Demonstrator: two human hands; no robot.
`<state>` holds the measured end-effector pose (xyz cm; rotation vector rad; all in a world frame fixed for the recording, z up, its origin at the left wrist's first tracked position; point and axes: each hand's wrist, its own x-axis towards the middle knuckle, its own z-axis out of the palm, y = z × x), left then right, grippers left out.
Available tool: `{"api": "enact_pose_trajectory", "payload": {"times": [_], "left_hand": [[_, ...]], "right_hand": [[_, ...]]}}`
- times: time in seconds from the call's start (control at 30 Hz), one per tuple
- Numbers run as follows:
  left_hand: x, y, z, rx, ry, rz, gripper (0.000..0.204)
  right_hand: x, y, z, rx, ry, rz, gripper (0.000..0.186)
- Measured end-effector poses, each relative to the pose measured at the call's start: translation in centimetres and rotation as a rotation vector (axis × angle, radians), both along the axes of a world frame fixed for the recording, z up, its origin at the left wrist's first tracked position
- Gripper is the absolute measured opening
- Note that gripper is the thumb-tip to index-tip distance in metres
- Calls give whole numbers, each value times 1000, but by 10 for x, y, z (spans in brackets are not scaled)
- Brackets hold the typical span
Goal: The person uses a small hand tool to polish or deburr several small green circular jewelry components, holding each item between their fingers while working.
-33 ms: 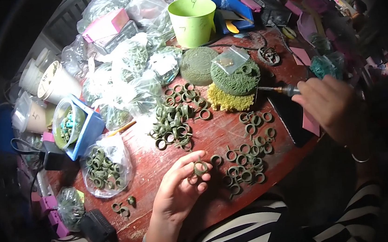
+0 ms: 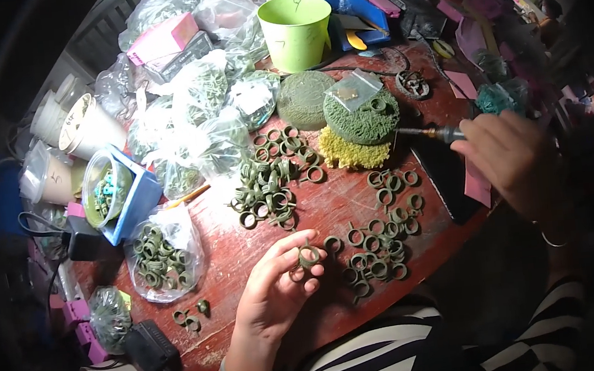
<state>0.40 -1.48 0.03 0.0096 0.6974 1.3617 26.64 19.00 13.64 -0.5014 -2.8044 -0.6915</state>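
Note:
Near the table's front edge, the fingers of my left hand pinch a dark green ring that looks like wax, with a small stem. To the right, my right hand is closed around a pen-shaped tool with a thin metal tip. Its tip points left, close to a round pad with a rough green top and a yellow, crumbly-looking lower part. I cannot tell whether tip and pad touch. Similar rings lie in one group right of my left hand and another pile beyond it.
At left lies a clear bag of rings, beside a blue tray and a tub. Several plastic bags fill the back left. A lime-green bucket stands at the back, near a flat round green pad.
My right hand and its tool have shifted very slightly to the right. My left hand keeps the same pinch on the ring.

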Motion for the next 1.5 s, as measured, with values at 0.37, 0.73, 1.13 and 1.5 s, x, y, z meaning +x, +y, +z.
{"api": "enact_pose_trajectory", "payload": {"times": [0.37,0.73,1.13,1.5], "left_hand": [[3,0,4,29,52,-17,38],[7,1,9,38,116,-85,43],[7,-1,7,33,127,-90,43],[7,-1,8,40,136,-95,42]], "right_hand": [[-26,-45,21,-256,74,279,27],[-30,-55,16,-307,42,340,28],[-32,-54,7,-331,47,360,25],[-33,-56,4,-311,52,374,26]]}}
